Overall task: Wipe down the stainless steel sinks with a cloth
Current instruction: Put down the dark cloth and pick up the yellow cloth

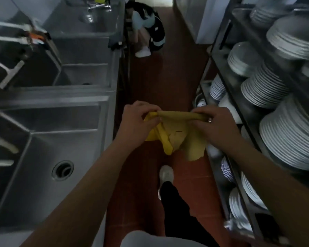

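While stretched taut, cloth between fingers — sinks beside

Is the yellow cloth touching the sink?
Apart. The head view shows the yellow cloth hanging over the red floor, beside the sink.

Sink brushed steel, dull sheen; cloth soft yellow fabric; plates glossy white.

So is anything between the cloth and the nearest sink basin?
Nothing visible. Both the left hand and right hand hold the yellow cloth over the floor; the near sink lies open to its left.
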